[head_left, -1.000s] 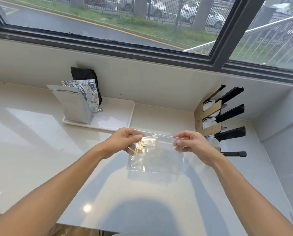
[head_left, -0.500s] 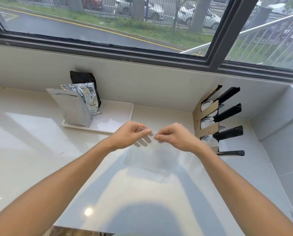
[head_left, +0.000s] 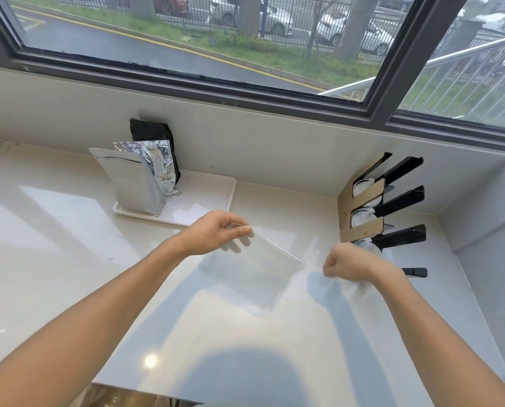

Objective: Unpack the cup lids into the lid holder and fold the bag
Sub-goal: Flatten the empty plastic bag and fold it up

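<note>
A clear plastic bag hangs just above the white counter. My left hand pinches its upper left corner between thumb and fingers. The bag's top edge slants down to the right and ends a short way from my right hand. That hand is curled into a fist, apart from the bag, with nothing visible in it. Behind my right hand, against the back wall, stands the lid holder of brown card and black arms. White cup lids sit in its slots.
A white tray at the back left carries silver foil pouches and a black bag. The window wall runs along the back and a raised ledge closes the right side. The counter's front edge lies near the bottom.
The hands came together over the bag, then parted. My right hand let go and moved right and down into a fist. The left hand keeps its pinch on the bag.
</note>
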